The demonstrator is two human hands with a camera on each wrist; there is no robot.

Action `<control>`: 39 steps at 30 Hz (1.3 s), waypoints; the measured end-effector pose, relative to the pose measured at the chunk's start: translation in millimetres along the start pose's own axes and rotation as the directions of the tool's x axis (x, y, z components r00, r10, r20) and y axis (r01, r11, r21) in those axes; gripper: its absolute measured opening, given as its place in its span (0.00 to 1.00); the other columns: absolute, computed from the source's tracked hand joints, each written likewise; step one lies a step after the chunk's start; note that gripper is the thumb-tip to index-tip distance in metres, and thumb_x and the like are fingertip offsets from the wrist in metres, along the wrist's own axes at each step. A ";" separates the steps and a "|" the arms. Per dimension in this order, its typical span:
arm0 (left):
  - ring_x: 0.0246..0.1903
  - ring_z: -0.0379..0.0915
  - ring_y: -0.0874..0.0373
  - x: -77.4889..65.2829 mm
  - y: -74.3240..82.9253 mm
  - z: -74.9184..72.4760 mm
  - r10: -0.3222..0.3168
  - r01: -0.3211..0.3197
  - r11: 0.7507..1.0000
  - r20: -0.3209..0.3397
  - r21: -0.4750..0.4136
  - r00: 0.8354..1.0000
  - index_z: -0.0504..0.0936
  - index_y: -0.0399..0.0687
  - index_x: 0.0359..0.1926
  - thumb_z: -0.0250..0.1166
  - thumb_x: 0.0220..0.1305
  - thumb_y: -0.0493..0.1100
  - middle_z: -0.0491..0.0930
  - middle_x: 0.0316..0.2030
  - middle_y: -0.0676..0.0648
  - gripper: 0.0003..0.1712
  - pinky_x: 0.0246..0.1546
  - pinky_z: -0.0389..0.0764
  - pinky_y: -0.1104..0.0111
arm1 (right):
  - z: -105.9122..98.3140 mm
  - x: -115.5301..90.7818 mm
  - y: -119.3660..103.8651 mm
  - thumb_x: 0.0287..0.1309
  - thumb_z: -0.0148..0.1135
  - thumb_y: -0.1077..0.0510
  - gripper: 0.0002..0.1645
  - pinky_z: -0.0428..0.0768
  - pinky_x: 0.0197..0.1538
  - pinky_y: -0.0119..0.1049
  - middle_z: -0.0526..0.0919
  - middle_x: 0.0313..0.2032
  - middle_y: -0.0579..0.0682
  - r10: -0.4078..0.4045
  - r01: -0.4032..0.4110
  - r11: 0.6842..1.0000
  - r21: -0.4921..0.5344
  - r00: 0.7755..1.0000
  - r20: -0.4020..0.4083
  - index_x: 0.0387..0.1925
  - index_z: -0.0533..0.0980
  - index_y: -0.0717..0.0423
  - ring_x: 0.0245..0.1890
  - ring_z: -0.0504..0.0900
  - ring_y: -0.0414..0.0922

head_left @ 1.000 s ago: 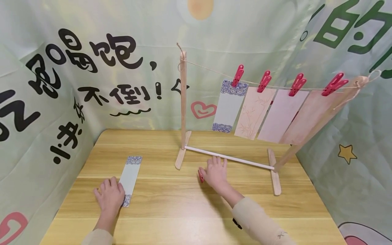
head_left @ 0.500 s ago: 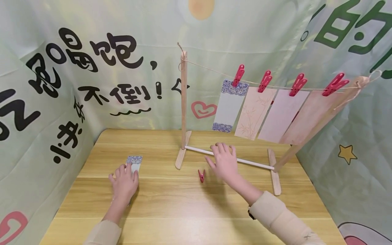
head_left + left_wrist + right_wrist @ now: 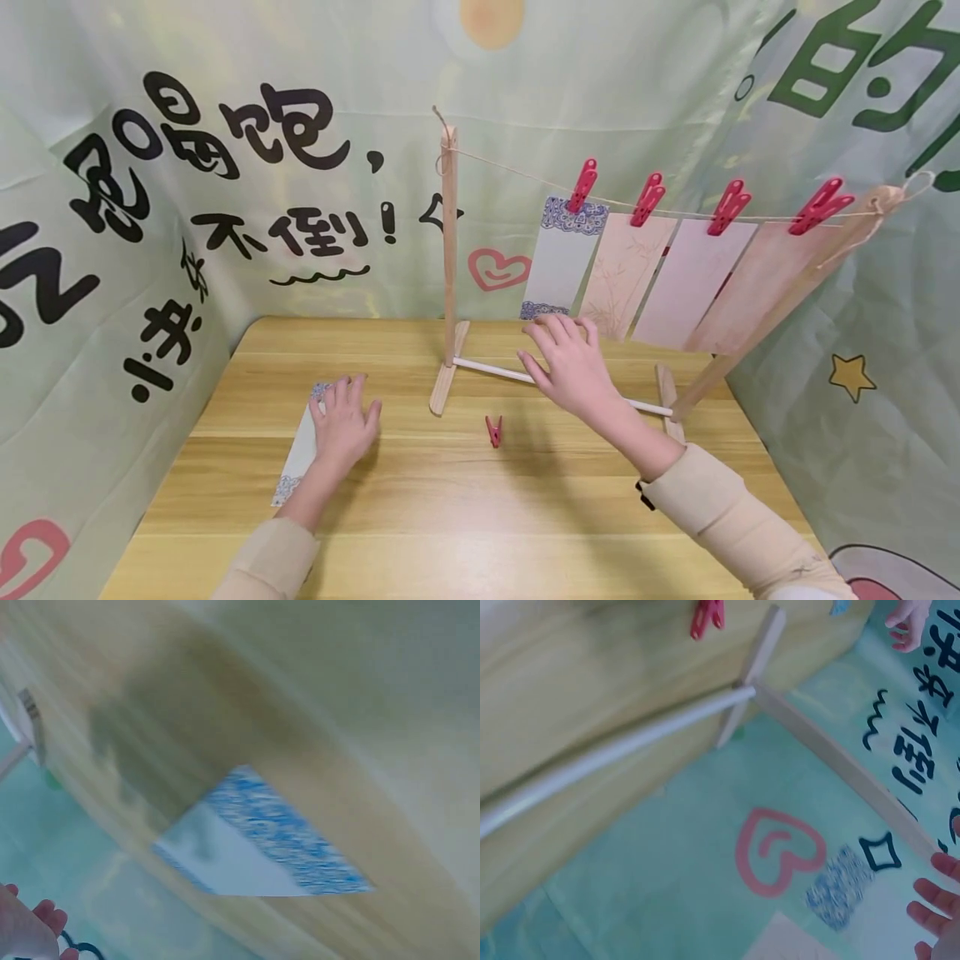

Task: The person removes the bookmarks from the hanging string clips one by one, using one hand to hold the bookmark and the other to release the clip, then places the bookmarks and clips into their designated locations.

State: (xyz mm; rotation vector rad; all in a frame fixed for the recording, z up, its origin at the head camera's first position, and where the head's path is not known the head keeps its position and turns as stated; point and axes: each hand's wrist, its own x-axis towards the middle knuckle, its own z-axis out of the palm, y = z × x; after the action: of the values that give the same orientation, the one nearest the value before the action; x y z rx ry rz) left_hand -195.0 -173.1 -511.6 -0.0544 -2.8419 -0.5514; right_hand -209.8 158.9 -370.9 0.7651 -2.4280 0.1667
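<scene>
A white bookmark card with blue patterned ends (image 3: pixel 300 446) lies at the left of the table. My left hand (image 3: pixel 347 425) hovers over its right side, fingers spread and holding nothing; the left wrist view shows the hand (image 3: pixel 30 926) at its corner, apart from the card (image 3: pixel 232 859). In front of the rack, my right hand (image 3: pixel 573 367) is raised with loosely bent fingers, and nothing is in it. It covers part of the white bar (image 3: pixel 495 369) and the lower edges of hanging cards. A red clothespin (image 3: pixel 493 431) lies on the table between the hands.
A wooden rack's left post (image 3: pixel 449 250) and right post (image 3: pixel 795 292) carry a string. Several cards hang from it by red clothespins (image 3: pixel 583 185), among them a blue-edged card (image 3: pixel 558 262) and a pink bamboo-print card (image 3: pixel 626 267). Printed cloth (image 3: pixel 337 158) encloses the table's back and sides.
My right hand has left the clothespin and risen to the right, toward the hanging cards. My left hand has moved right and forward over the table card, which has shifted left.
</scene>
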 end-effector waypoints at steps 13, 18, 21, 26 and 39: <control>0.59 0.52 0.42 22.8 50.2 -10.1 0.084 -0.084 0.995 0.000 -0.057 0.996 0.57 0.50 0.64 0.48 0.66 0.54 0.57 0.59 0.38 0.28 0.57 0.43 0.42 | -35.3 21.7 24.2 0.57 0.57 0.49 0.19 0.55 0.49 0.54 0.74 0.46 0.55 -0.084 0.086 0.996 0.012 0.990 -0.112 0.46 0.73 0.56 0.49 0.69 0.53; 0.58 0.54 0.42 28.9 66.4 -10.3 0.126 -0.127 0.990 -0.022 -0.065 0.992 0.58 0.50 0.63 0.47 0.66 0.54 0.59 0.58 0.39 0.27 0.56 0.44 0.43 | -46.6 30.8 32.2 0.52 0.64 0.56 0.20 0.55 0.47 0.56 0.74 0.45 0.56 -0.134 0.137 0.991 0.000 0.974 -0.183 0.46 0.73 0.57 0.48 0.69 0.54; 0.58 0.54 0.43 34.0 75.9 -9.5 0.147 -0.149 0.987 -0.033 -0.065 0.989 0.59 0.51 0.62 0.48 0.66 0.54 0.59 0.58 0.40 0.27 0.56 0.44 0.44 | -55.1 36.5 36.4 0.51 0.65 0.56 0.19 0.55 0.47 0.57 0.74 0.45 0.57 -0.143 0.145 0.989 -0.006 0.965 -0.220 0.45 0.73 0.58 0.47 0.69 0.55; 0.58 0.54 0.44 43.2 93.6 -9.2 0.167 -0.171 0.982 -0.052 -0.082 0.985 0.59 0.50 0.63 0.46 0.66 0.56 0.59 0.58 0.40 0.27 0.56 0.45 0.45 | -69.1 45.3 43.0 0.52 0.64 0.59 0.18 0.54 0.47 0.59 0.74 0.45 0.58 -0.154 0.155 0.988 -0.017 0.948 -0.279 0.45 0.73 0.59 0.47 0.69 0.56; 0.59 0.54 0.44 64.6 128.6 -8.5 0.257 -0.262 0.961 -0.067 -0.084 0.964 0.58 0.50 0.63 0.42 0.68 0.56 0.59 0.60 0.39 0.27 0.57 0.46 0.47 | -88.7 62.6 51.2 0.50 0.66 0.63 0.18 0.50 0.50 0.57 0.73 0.46 0.58 -0.096 0.117 0.993 0.029 0.915 -0.393 0.45 0.74 0.59 0.49 0.67 0.55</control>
State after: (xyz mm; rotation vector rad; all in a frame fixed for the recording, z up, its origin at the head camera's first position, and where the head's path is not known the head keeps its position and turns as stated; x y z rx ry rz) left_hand -245.0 -57.7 -441.3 -0.4156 -2.6951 -0.6140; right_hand -236.2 195.7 -259.8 0.8001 -2.0050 0.3098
